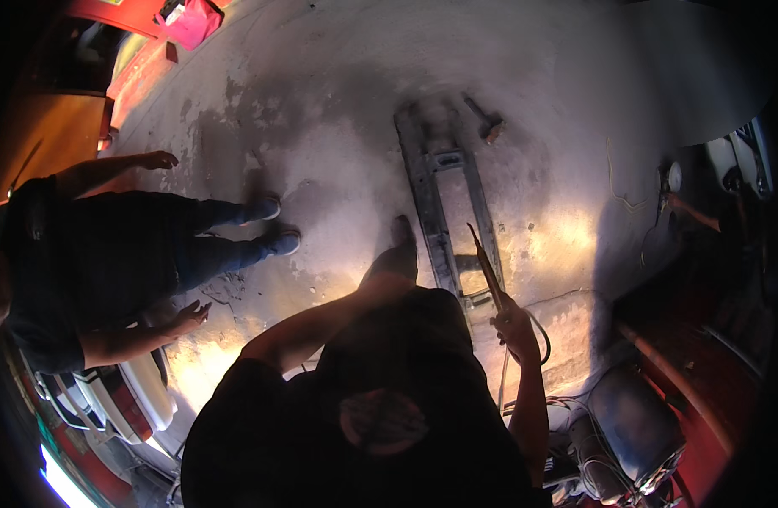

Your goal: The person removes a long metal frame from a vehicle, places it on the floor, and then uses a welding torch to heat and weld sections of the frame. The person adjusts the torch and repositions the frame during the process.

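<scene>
I see a long thin rod (485,264), like a welding electrode in its holder, rising from my right hand (516,328) and slanting up and left across the right rail of a grey metal frame (444,207). My right hand's fingers are curled tight around the rod's lower end, closed all the way on it, with a cable (541,334) looping off beside the wrist. The rod's tip hangs over the frame's right rail, about midway along its length; I cannot tell whether it touches the metal.

The frame lies flat on the concrete floor (321,110), a ladder-shaped piece with two long rails and a cross piece near its far end. A hammer (488,124) lies on the floor just beside the frame's far right corner.

My left arm bends across in front of my dark clothing toward the near end of the frame, and the left hand (387,284) is in shadow there; I cannot tell how far its fingers are open or whether they hold anything. My shoe (399,245) stands just left of the frame's left rail.

Another person (93,262) in dark clothes stands well apart near the floor's left edge, both hands open and empty.
</scene>
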{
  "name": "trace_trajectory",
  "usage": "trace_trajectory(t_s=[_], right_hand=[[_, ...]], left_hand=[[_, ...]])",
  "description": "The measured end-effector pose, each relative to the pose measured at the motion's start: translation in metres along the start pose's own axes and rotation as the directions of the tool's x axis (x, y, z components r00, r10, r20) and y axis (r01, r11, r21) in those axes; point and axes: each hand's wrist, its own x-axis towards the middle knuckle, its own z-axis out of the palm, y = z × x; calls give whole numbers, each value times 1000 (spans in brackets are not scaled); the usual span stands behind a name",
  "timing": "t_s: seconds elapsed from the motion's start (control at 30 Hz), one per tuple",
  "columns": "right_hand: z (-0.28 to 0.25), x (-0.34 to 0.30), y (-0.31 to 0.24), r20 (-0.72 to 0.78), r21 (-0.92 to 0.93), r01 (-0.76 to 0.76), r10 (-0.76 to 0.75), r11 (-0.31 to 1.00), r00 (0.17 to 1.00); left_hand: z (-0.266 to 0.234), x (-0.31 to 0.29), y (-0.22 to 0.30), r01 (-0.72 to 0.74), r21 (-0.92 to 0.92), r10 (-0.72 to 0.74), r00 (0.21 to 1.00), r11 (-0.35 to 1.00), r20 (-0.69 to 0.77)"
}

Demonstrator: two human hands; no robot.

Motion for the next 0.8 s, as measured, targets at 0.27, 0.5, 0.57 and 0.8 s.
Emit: trace_trajectory(t_s=[0.27, 0.5, 0.57, 0.8], right_hand=[[39, -99, 170, -289, -116, 62, -94, 991, 953], [127, -285, 379, -816, 344, -402, 482, 849, 320], [188, -300, 434, -694, 641, -409, 718, 650, 52], [429, -285, 419, -96, 984, 179, 859, 5, 503]], left_hand=[[-17, 1, 41, -23, 191, -29, 964, 981, 265], [-22, -33, 76, -97, 293, -18, 930, 951, 367], [-23, -42, 84, -107, 304, -20, 922, 947, 387], [-37, -53, 99, -108, 269, -32, 883, 957, 469]])
